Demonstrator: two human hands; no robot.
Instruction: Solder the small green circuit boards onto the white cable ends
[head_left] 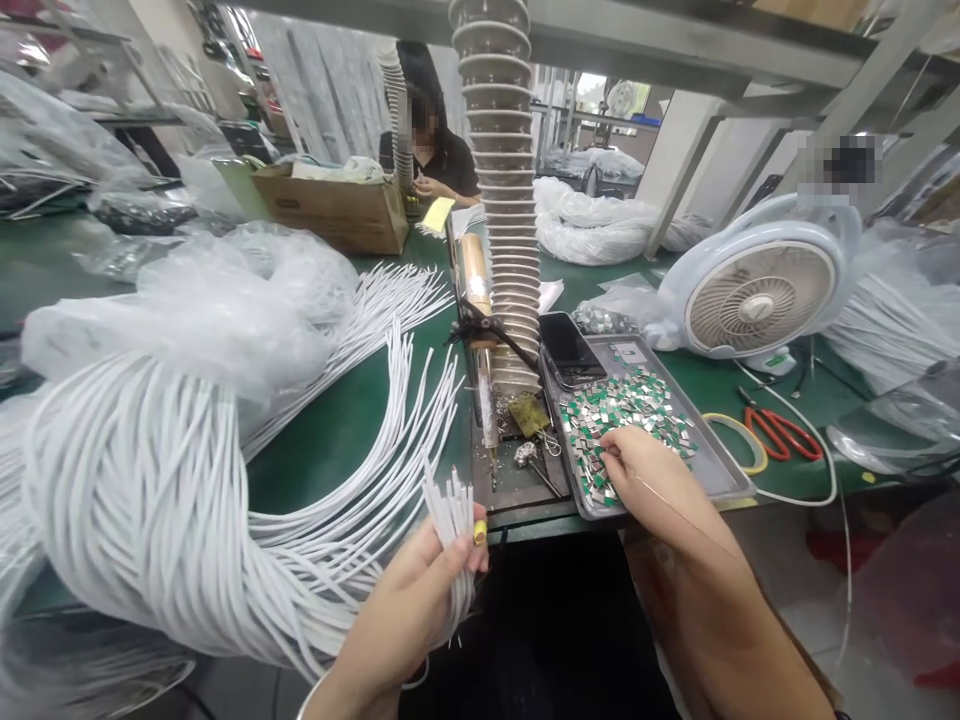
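My left hand (424, 575) is closed around a bundle of white cables (451, 505), their cut ends pointing up. A small yellow wrap (480, 532) shows at its fingertips. Over a grey metal tray (724, 470), my right hand (645, 465) reaches down with thumb and fingers pinched together among many small green-and-silver connector boards (637, 400). Whatever sits in that pinch is too small to make out. Between the hands, a soldering iron (480, 300) with a wooden handle is clamped tip down, above a base with solder bits and a yellowish sponge (529, 415).
A large coil of white cables (142, 500) fills the left side. A ribbed exhaust hose (504, 180) rises behind the iron. A phone (571, 350) lies on the tray's far corner. To the right are a fan (757, 285), yellow tape roll (739, 440) and red-handled pliers (784, 430). Another person (442, 150) sits opposite.
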